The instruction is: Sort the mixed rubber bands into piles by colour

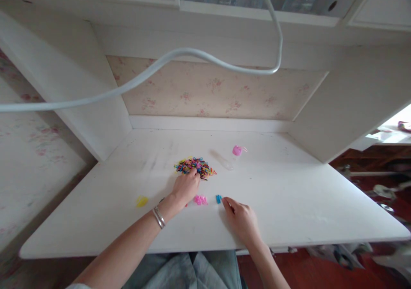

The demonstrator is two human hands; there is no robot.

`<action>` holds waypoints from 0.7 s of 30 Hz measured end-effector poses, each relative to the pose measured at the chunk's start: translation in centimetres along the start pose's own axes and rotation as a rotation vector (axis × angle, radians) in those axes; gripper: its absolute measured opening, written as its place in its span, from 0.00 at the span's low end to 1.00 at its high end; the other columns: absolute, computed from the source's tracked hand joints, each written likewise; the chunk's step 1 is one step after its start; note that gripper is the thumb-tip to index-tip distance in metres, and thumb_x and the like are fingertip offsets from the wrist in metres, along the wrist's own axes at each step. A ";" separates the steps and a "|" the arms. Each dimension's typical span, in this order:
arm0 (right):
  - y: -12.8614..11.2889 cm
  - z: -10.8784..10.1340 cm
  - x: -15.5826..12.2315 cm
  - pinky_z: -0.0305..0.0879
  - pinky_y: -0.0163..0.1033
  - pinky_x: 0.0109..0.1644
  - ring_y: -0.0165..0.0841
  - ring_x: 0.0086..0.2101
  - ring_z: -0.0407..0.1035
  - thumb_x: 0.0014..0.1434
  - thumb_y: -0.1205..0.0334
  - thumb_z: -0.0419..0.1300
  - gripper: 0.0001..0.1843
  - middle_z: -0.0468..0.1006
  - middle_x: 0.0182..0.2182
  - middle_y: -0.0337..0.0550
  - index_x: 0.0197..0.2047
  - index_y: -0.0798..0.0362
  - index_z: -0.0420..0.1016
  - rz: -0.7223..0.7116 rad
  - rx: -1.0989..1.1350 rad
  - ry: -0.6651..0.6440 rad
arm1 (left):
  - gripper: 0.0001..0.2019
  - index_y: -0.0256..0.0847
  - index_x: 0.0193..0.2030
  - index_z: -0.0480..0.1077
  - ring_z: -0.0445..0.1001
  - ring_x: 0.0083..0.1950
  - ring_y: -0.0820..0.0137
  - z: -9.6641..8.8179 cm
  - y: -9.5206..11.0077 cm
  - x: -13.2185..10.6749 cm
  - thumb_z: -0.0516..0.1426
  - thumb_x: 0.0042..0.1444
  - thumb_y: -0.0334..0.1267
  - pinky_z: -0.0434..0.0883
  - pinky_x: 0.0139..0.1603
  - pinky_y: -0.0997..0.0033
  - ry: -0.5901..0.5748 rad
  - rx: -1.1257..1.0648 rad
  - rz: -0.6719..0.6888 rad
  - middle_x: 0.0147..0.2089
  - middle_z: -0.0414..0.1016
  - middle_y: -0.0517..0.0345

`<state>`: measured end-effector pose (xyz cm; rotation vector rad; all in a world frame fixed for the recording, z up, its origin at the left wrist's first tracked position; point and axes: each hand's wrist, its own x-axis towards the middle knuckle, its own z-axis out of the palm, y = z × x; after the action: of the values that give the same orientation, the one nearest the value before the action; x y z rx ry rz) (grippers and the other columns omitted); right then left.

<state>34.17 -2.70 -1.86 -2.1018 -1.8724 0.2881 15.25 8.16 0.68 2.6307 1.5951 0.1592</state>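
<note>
Mixed pile (192, 164) of thin, loop-like bands lies at mid-table (289, 203), multicoloured and tangled, much larger than any group set apart from it. Single-colour groups lie nearer the person: a yellow group (141, 201) at the left, a pink group (201, 200) in the middle, a blue group (218, 199) to the right of the pink. A red bit (186, 205) shows just beside the left wrist; more may lie behind the forearm — hidden, cannot tell. Progress, as judged: an early stage, with a few colours apart and most bands left in the pile. Left hand (188, 184) has its fingertips at the near edge of the pile, fingers bunched; whether they pinch a band cannot be told. Right hand (240, 218) rests on the table with fingers curled, thumb and index close together just beside the blue group; cannot tell whether anything is between them. Materials: bands look like soft, slightly glossy elastic, the pink ones clumped, the blue ones in short strips. Beyond the pile stands a rounded pink cap (237, 150) with a thin loop — seemingly plastic. Table is smooth, white, faintly scuffed; bracelet (158, 217) is shiny, metallic-looking.
</note>
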 end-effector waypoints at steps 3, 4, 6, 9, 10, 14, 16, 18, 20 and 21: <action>0.1 0.1 0.0 0.57 0.30 0.30 0.32 0.30 0.74 0.65 0.51 0.44 0.19 0.80 0.29 0.37 0.41 0.40 0.77 -0.019 0.011 -0.005 | 0.15 0.38 0.43 0.69 0.72 0.41 0.67 0.0 0.0 0.2 0.43 0.62 0.34 0.68 0.39 0.67 -0.005 0.000 0.014 0.46 0.66 0.48; 0.2 0.1 0.1 0.57 0.30 0.30 0.32 0.30 0.74 0.65 0.51 0.44 0.20 0.80 0.29 0.38 0.41 0.40 0.77 -0.012 0.032 -0.001 | 0.14 0.38 0.43 0.69 0.72 0.40 0.68 0.0 -0.1 0.2 0.43 0.62 0.34 0.68 0.39 0.67 -0.006 -0.003 0.019 0.47 0.65 0.48; 0.4 0.1 0.2 0.58 0.30 0.31 0.32 0.30 0.74 0.64 0.49 0.44 0.20 0.80 0.29 0.38 0.41 0.42 0.77 0.016 0.117 0.023 | 0.14 0.38 0.44 0.69 0.72 0.40 0.68 0.1 -0.1 0.2 0.43 0.62 0.32 0.68 0.39 0.67 -0.002 -0.013 0.026 0.48 0.65 0.48; 0.8 0.0 0.3 0.59 0.30 0.32 0.31 0.29 0.73 0.64 0.46 0.43 0.23 0.80 0.28 0.39 0.41 0.46 0.77 0.068 0.289 0.075 | 0.14 0.39 0.44 0.68 0.73 0.39 0.69 0.2 -0.3 0.1 0.42 0.63 0.34 0.68 0.38 0.68 0.017 -0.044 0.028 0.48 0.65 0.49; 0.8 0.0 0.3 0.59 0.30 0.32 0.31 0.29 0.73 0.64 0.45 0.43 0.24 0.80 0.28 0.40 0.41 0.47 0.77 0.079 0.333 0.085 | 0.14 0.39 0.44 0.68 0.73 0.39 0.69 0.2 -0.4 0.1 0.42 0.63 0.35 0.68 0.37 0.68 0.026 -0.059 0.027 0.48 0.65 0.50; 0.9 -0.1 0.2 0.60 0.30 0.32 0.32 0.29 0.72 0.62 0.43 0.43 0.26 0.80 0.29 0.41 0.40 0.49 0.78 0.095 0.412 0.092 | 0.15 0.41 0.43 0.69 0.72 0.37 0.71 0.2 -1.0 0.2 0.43 0.64 0.39 0.68 0.38 0.70 0.077 -0.147 0.031 0.46 0.67 0.53; 0.8 -0.2 0.1 0.60 0.30 0.32 0.32 0.29 0.72 0.62 0.43 0.44 0.26 0.80 0.30 0.41 0.40 0.49 0.78 0.098 0.427 0.096 | 0.14 0.42 0.43 0.70 0.72 0.39 0.72 0.2 -1.5 0.4 0.44 0.64 0.39 0.68 0.40 0.71 0.115 -0.205 0.040 0.46 0.67 0.55; 0.8 -0.2 0.1 0.59 0.30 0.32 0.32 0.29 0.72 0.62 0.43 0.44 0.26 0.80 0.30 0.41 0.40 0.49 0.78 0.105 0.432 0.098 | 0.13 0.42 0.42 0.71 0.71 0.42 0.72 0.2 -2.0 0.8 0.45 0.64 0.39 0.67 0.45 0.72 0.156 -0.269 0.051 0.45 0.67 0.55; 0.8 -0.2 0.1 0.59 0.30 0.32 0.32 0.29 0.72 0.62 0.43 0.44 0.26 0.80 0.29 0.41 0.40 0.49 0.78 0.113 0.433 0.097 | 0.13 0.40 0.40 0.72 0.70 0.45 0.72 0.2 -2.6 1.3 0.47 0.63 0.38 0.66 0.49 0.72 0.194 -0.334 0.066 0.44 0.68 0.54; 0.9 -0.2 0.1 0.59 0.30 0.32 0.32 0.29 0.72 0.62 0.43 0.45 0.25 0.80 0.29 0.41 0.40 0.49 0.78 0.114 0.437 0.096 | 0.12 0.39 0.39 0.72 0.69 0.46 0.72 0.1 -2.8 1.6 0.48 0.62 0.38 0.66 0.50 0.72 0.211 -0.364 0.074 0.43 0.69 0.54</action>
<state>35.04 -2.75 -1.97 -1.8844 -1.4754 0.5567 13.52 10.87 0.35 2.4502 1.3623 0.6816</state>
